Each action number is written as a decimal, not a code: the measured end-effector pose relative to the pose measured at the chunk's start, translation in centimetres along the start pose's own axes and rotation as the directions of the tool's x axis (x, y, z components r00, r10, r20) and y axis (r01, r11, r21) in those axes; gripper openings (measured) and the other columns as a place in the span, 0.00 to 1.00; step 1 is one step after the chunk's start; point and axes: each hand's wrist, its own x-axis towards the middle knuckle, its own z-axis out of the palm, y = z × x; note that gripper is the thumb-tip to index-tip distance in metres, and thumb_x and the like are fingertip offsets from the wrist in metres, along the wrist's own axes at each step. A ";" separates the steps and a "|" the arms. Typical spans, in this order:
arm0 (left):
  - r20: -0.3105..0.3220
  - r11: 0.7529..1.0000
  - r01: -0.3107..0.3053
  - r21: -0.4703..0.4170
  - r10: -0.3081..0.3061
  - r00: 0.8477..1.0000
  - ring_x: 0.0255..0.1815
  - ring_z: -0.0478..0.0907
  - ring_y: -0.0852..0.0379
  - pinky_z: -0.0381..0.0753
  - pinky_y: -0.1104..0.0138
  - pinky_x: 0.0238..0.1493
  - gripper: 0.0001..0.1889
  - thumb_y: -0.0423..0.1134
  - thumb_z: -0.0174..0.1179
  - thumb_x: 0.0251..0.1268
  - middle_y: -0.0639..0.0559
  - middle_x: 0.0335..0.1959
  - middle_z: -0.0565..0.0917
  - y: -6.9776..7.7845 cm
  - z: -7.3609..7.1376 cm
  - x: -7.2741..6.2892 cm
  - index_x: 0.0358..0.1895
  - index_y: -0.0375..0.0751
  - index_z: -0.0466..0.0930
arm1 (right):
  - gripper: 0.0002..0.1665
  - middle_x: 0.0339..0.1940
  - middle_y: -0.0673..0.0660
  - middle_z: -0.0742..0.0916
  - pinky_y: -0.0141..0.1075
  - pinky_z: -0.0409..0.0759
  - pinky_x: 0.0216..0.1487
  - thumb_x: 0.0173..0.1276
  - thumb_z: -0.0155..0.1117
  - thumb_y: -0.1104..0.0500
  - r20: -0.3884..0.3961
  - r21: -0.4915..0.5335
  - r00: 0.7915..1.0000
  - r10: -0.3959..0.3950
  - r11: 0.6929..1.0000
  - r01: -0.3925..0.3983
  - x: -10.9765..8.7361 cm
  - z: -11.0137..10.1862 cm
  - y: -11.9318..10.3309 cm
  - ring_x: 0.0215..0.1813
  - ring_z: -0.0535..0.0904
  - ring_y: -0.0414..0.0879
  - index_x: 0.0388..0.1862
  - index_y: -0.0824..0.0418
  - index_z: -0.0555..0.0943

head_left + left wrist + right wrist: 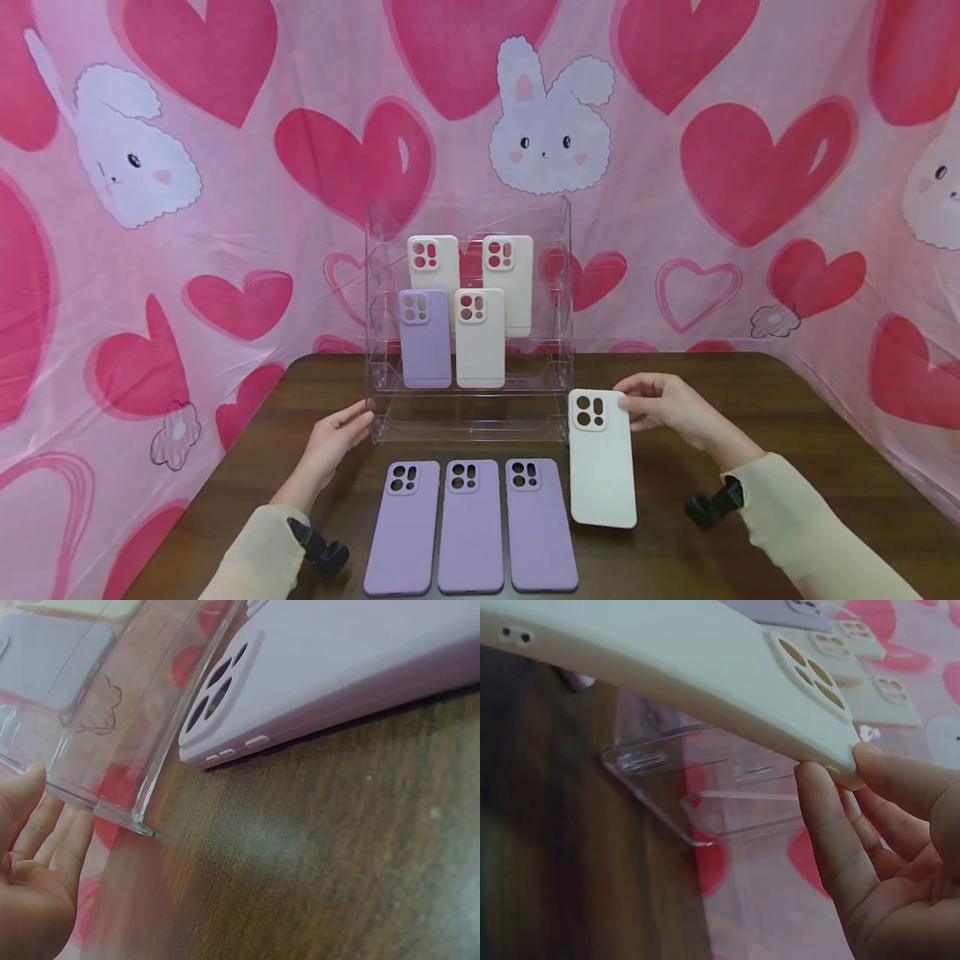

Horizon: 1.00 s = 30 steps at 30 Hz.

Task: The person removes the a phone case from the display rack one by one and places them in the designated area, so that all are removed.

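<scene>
So you're holding a white case (pixel 602 467) up in your right hand (pixel 667 408), thumb and fingers closing in a pinch on its top right corner, and it's hanging over the table (pixel 750 392) near the right front corner of the clear stand (pixel 471 425), camera holes up top. Your left hand (pixel 330 442) is touching the stand's left edge, fingers bending only slightly; I can't tell whether you're actually pinching that edge or just resting against it. Three purple cases (pixel 471 537) are lying side by side in front of the stand, just left of the one you're holding. On the stand itself, two white ones (pixel 519 308) are standing in a higher row, while a purple one (pixel 425 354) and another white one (pixel 480 354) are leaning next to each other lower down. Behind everything, a pink cloth (pixel 645 200) is hanging, covered in hearts and bunnies.
</scene>
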 end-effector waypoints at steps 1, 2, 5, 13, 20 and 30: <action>0.000 1.000 0.000 -0.002 0.000 1.000 0.60 0.66 0.44 0.70 0.63 0.56 0.27 0.38 0.56 0.66 0.36 0.64 0.64 0.0 0.0 0.0 0.65 0.29 0.62 | 0.23 0.33 0.60 0.79 0.49 0.82 0.40 0.63 0.62 0.62 0.007 0.003 1.000 0.011 1.000 -0.011 0.0 0.0 0.3 0.36 0.80 0.50 0.51 0.77 0.71; -0.001 1.000 0.000 -0.003 0.000 1.000 0.61 0.66 0.44 0.71 0.63 0.56 0.27 0.38 0.55 0.66 0.36 0.64 0.64 0.0 0.0 0.0 0.65 0.29 0.62 | 0.23 0.33 0.60 0.79 0.50 0.82 0.40 0.63 0.62 0.62 0.014 0.002 1.000 0.020 1.000 -0.020 0.0 0.0 0.5 0.35 0.80 0.50 0.51 0.78 0.71; -0.003 1.000 0.001 -0.008 -0.001 1.000 0.61 0.66 0.44 0.71 0.64 0.56 0.27 0.38 0.55 0.66 0.36 0.64 0.64 0.1 0.1 0.0 0.65 0.29 0.62 | 0.23 0.33 0.60 0.80 0.51 0.82 0.40 0.63 0.63 0.61 0.035 -0.005 0.998 0.043 0.999 -0.043 0.0 0.0 1.4 0.35 0.80 0.50 0.50 0.78 0.71; -0.007 1.000 0.009 0.001 -0.009 1.000 0.61 0.66 0.44 0.70 0.63 0.56 0.27 0.38 0.55 0.66 0.37 0.64 0.64 0.1 0.1 -0.1 0.65 0.30 0.62 | 0.23 0.34 0.60 0.82 0.45 0.84 0.36 0.64 0.62 0.61 0.105 0.030 0.991 0.087 0.995 -0.090 -0.2 0.1 3.5 0.34 0.80 0.49 0.49 0.78 0.71; -0.003 1.000 0.003 0.006 -0.003 1.000 0.60 0.66 0.44 0.69 0.62 0.57 0.27 0.39 0.55 0.66 0.37 0.65 0.64 0.1 0.0 -0.1 0.65 0.29 0.62 | 0.22 0.35 0.60 0.83 0.43 0.84 0.35 0.65 0.61 0.61 0.158 0.031 0.982 0.104 0.993 -0.111 -0.5 0.5 4.6 0.34 0.80 0.49 0.49 0.78 0.72; -0.006 1.000 0.011 0.018 -0.010 1.000 0.60 0.66 0.44 0.68 0.61 0.58 0.27 0.40 0.55 0.66 0.37 0.65 0.64 0.1 0.1 -0.1 0.65 0.30 0.62 | 0.21 0.33 0.59 0.83 0.43 0.84 0.34 0.63 0.63 0.60 0.166 -0.024 0.977 0.136 0.991 -0.134 -0.4 1.1 6.1 0.33 0.80 0.49 0.46 0.76 0.74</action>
